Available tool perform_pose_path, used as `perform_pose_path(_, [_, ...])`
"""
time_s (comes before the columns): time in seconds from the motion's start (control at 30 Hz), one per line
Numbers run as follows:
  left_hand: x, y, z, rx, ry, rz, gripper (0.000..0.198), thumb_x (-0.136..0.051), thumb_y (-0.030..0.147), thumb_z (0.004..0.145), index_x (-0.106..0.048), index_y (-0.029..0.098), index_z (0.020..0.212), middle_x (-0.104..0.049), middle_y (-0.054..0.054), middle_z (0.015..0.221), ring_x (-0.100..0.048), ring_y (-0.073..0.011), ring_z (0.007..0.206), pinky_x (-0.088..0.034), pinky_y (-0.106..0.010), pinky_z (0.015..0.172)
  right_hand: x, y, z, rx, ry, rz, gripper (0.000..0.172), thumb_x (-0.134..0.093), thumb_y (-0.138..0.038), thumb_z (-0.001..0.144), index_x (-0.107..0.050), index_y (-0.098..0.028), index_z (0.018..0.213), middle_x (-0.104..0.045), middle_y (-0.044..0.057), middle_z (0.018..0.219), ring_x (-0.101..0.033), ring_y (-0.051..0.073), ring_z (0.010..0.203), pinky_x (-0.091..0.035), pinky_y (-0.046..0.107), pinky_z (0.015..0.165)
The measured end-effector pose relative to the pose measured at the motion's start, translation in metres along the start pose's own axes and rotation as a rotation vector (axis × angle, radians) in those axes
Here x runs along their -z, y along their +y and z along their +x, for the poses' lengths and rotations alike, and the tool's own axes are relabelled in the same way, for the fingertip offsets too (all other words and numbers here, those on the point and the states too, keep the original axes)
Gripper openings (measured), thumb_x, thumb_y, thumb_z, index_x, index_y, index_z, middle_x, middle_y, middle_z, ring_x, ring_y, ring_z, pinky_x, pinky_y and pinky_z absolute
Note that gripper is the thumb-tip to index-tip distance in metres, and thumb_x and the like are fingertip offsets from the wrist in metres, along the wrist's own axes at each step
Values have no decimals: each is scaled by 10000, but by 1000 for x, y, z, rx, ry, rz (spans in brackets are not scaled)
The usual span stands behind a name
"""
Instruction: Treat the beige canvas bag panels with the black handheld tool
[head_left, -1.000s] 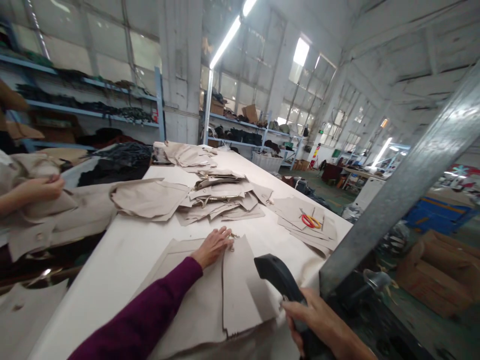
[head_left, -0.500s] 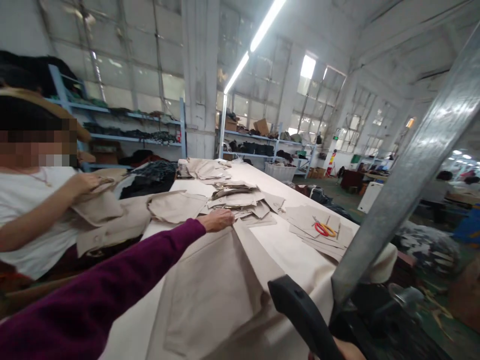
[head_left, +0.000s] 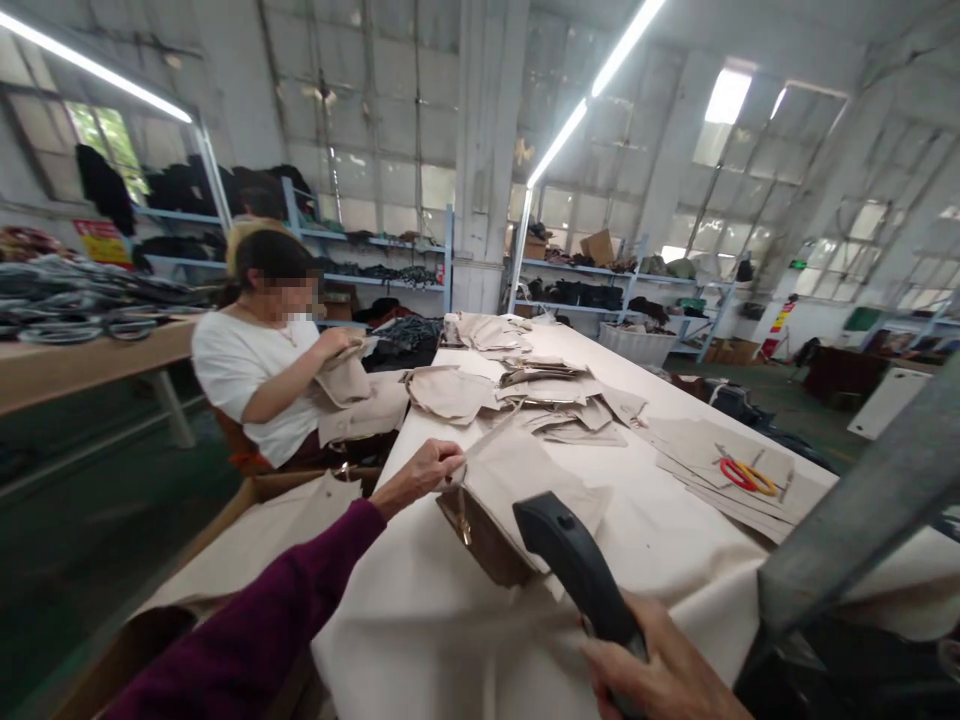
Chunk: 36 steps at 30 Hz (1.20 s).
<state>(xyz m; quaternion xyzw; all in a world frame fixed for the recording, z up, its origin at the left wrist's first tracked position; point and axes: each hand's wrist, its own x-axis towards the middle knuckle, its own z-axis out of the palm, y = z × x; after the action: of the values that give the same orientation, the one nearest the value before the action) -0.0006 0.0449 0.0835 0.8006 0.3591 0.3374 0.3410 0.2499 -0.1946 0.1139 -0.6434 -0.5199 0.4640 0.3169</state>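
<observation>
My left hand (head_left: 420,472) pinches the upper left corner of a beige cloth piece (head_left: 536,470), which hangs partly folded over the white-covered table (head_left: 427,600). On its darker underside shows a small gold metal fitting (head_left: 464,527). My right hand (head_left: 645,655) is wrapped around a black curved handheld device (head_left: 581,560), whose blunt head is in front of the cloth's right side. Just beyond my left hand lies a stack of beige cloth pieces (head_left: 551,385) with metallic edges.
Scissors with red and yellow handles (head_left: 748,477) rest on flat beige pieces at the right. A co-worker (head_left: 259,350) sits at left, handling beige cloth. Below my left arm is a box with beige cloth (head_left: 255,535). A metal post (head_left: 862,500) stands at right.
The view has swung left, bringing the box and the co-worker's seat into sight. The cloth that lay spread toward me is now folded over, showing its brown underside and metal fitting.
</observation>
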Motion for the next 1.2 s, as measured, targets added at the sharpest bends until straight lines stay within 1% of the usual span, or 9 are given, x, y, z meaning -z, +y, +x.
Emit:
perform_pose_path(0.1, [-7,-12,-26,45,100,-82,275,-435,366,817,-567,146,719,-508,11,618,-500,-123,581,-414,-236,577,-21,-13,19,33,-168,89,144,-522,-286,790,-489,-167,863,-532,-52,518,-511,103,419,-465,212,404])
perform_pose_path(0.23, [-11,-21,-47,20,234,-168,210,-502,311,783,-597,147,692,-610,-52,878,-556,-163,787,-432,-257,713,-39,-26,38,102,-242,130,155,-553,-289,773,-473,-170,833,-532,-60,541,-492,84,396,-446,193,363])
perform_pose_path(0.3, [-11,-21,-52,18,268,-241,189,-534,295,765,-609,147,674,-624,-61,922,-564,-174,821,-431,-259,735,-45,-30,45,124,-268,133,154,-562,-295,778,-482,-167,811,-538,-55,560,-492,81,399,-443,190,358])
perform_pose_path(0.53, [-12,-18,-60,5,252,-414,184,-597,291,755,-634,137,661,-634,-58,890,-571,-176,854,-420,-268,794,-58,-42,65,128,-296,99,164,-565,-295,772,-514,-151,713,-513,-58,476,-466,74,364,-418,176,352])
perform_pose_path(0.67, [-19,-24,-63,80,272,-670,206,-617,320,749,-633,133,663,-628,-63,937,-555,-143,762,-425,-238,661,-62,-43,77,155,-294,92,240,-553,-358,805,-522,-149,690,-523,-47,488,-479,77,392,-435,184,393])
perform_pose_path(0.73, [-22,-26,-64,86,281,-742,204,-615,316,755,-637,135,665,-630,-63,945,-548,-132,748,-419,-230,650,-62,-41,80,165,-290,89,248,-541,-370,816,-524,-154,696,-527,-46,490,-483,80,394,-435,186,398])
perform_pose_path(1.0, [-30,-24,-65,82,269,-622,243,-621,349,747,-644,133,639,-632,-64,889,-560,-173,817,-437,-252,727,-62,-31,63,125,-282,77,139,-533,-271,765,-558,-145,711,-530,-46,478,-467,79,362,-414,176,356])
perform_pose_path(1.1, [-38,-24,-66,110,238,-612,242,-598,350,757,-649,135,660,-636,-59,897,-557,-157,760,-435,-240,670,-65,-35,72,141,-258,115,160,-540,-269,764,-539,-146,661,-516,-45,455,-469,82,347,-405,177,342])
perform_pose_path(1.2, [-43,-23,-64,136,216,-570,221,-589,327,750,-667,133,680,-650,-60,899,-574,-160,771,-441,-244,688,-61,-39,84,175,-178,168,163,-556,-300,772,-518,-158,702,-523,-50,514,-490,84,386,-428,183,363])
